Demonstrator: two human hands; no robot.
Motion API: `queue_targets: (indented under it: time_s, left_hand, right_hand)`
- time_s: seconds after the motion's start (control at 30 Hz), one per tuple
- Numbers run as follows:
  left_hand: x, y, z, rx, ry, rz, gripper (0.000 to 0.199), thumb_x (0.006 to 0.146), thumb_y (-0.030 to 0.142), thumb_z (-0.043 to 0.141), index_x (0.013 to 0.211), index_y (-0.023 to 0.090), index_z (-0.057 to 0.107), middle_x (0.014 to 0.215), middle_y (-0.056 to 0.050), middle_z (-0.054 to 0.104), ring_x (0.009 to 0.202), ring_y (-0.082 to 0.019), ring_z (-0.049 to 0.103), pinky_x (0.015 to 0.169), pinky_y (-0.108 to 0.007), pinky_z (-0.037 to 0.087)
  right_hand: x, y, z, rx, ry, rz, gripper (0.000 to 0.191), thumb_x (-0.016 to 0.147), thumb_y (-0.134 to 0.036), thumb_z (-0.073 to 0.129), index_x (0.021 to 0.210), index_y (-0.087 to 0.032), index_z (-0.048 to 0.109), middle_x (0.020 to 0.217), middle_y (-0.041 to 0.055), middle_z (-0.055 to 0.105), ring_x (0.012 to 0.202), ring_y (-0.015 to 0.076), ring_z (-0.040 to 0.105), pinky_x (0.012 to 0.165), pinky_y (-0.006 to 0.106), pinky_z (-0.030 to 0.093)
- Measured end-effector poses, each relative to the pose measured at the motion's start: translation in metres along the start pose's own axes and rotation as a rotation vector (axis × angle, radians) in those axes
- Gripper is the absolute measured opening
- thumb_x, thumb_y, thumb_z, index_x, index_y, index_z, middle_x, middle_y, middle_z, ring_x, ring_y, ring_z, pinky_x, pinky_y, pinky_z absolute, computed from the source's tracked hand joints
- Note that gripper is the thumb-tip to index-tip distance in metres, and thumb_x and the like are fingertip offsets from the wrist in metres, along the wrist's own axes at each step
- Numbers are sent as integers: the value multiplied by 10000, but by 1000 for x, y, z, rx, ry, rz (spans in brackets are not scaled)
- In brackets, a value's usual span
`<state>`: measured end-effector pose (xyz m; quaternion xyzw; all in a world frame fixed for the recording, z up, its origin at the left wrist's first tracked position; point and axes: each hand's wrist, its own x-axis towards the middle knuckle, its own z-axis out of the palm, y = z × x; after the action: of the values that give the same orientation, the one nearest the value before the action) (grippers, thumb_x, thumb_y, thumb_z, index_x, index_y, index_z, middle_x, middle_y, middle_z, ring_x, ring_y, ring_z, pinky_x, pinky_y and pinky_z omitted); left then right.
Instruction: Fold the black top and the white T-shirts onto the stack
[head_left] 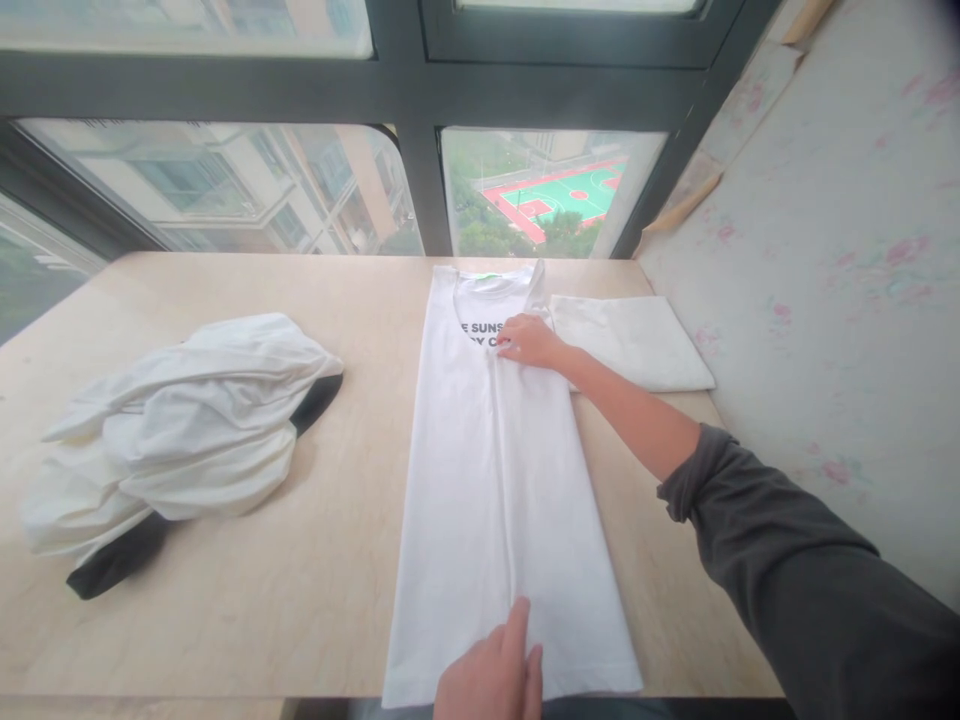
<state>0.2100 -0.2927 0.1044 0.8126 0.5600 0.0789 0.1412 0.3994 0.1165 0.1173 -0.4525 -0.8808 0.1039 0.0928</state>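
A white T-shirt [457, 480] lies lengthwise on the table, its two sides folded in so that their edges meet along the middle. Dark printed letters show inside its neck opening at the far end. My right hand [529, 342] is at that neck opening, fingers bent together on the edge of the folded fabric. Near the hem, at the bottom of the view, my left hand [491, 670] rests on the shirt. Its index finger stretches along the middle seam and the thumb stands apart; the wrist is cut off by the frame.
A loose heap of white cloth with black parts [202, 420] lies on the left of the wooden table [360, 560]. A neatly folded white cloth [622, 340] lies at the right, beside a flower-patterned wall [840, 300]. Dark window frames [420, 90] stand behind the far edge.
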Motion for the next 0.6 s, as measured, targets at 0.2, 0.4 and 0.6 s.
queue_targets:
  time_s: [0.2,0.4,0.6]
  left_hand:
    - [50,-7,-25,19,181,191,267,848,133,512,1086,204,608,747,-17,616,615,-178,608,541,-286,494]
    - [95,-16,-27,-66,239,203,331,771,42,477,1035,192,610,882,-65,629,699,-193,595,614,-321,533]
    - [105,-36,1,-87,379,236,356,741,-11,437,979,177,624,828,-58,633,642,-153,588,570,-263,510]
  right_hand:
    - [16,58,-20,59,411,363,344,860,-200,509,1167,-163,660,1267,139,615,1216,313,499,1071,477,365]
    - [51,126,-51,233,381,597,629,688,-54,507,1308,-129,583,1375,142,554,1295,290,468,1113,414,374]
    - [88,150,-58,313,151,553,226,741,-184,635,952,-174,716,1127,77,681,1066,248,597,961,360,472]
